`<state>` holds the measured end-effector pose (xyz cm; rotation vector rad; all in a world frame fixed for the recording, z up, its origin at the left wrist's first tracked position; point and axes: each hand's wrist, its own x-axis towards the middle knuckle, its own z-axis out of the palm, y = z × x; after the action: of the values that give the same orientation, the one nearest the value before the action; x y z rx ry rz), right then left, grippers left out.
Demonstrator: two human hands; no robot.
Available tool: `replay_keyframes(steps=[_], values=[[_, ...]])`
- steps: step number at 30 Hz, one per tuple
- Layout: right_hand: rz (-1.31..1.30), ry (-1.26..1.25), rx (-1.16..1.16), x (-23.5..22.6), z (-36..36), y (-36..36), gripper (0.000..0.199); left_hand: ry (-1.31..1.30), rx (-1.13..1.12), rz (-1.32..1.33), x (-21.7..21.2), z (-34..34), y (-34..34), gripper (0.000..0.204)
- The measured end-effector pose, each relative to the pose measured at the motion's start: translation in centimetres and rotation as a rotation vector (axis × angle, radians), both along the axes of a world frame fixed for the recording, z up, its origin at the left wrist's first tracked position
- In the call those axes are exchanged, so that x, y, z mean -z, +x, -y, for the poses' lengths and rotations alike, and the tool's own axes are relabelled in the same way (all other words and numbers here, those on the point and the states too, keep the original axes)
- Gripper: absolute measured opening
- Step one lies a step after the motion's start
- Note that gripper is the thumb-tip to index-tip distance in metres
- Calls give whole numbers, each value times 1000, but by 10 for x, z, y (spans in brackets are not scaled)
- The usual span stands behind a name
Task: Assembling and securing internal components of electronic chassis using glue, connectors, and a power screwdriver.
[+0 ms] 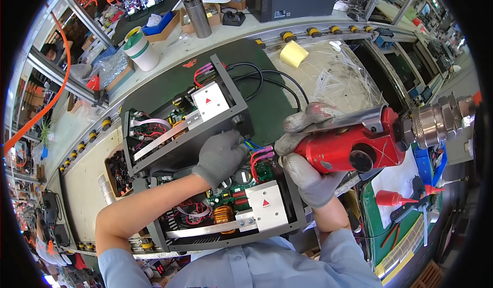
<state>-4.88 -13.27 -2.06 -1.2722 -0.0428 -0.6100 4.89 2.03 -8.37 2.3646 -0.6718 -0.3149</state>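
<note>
My right hand (313, 177), in a worn grey glove, is wrapped round a red air-powered hand tool (354, 144) with a metal lever. The tool's nose points left, close to purple-sleeved wire ends (264, 153), and is partly covered by my fingers. My left hand (223, 154), also gloved, has its fingers curled against the end of the far dark metal case (177, 149). What those fingers hold is hidden. Blue and yellow-green wires (250, 144) run beside them. Under my left forearm lies a nearer open case (233, 242) with a green circuit board (231, 198) and a silver cover plate (267, 206).
Black cables (280, 77) loop behind the far case. Beyond stand a white-and-green cup (141, 49), a steel tumbler (196, 15) and a yellow tape roll (294, 54). White scraps (339, 82) litter the bench. At right, a red bottle (390, 198) lies on a green mat.
</note>
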Motion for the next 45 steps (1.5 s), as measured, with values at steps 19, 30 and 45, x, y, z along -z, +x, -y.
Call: replay_keyframes(steps=[19,30,45], values=[[33,-300,-174,-7,0,17,65,-103,47,-92,5,-2,4,20],[3,-188,-48,-4,-18,35,37,-10,133,-166,6,-8,7,24],[75,-478,13,3,-26,46,45,-257,171,-400,72,-15,20,31]])
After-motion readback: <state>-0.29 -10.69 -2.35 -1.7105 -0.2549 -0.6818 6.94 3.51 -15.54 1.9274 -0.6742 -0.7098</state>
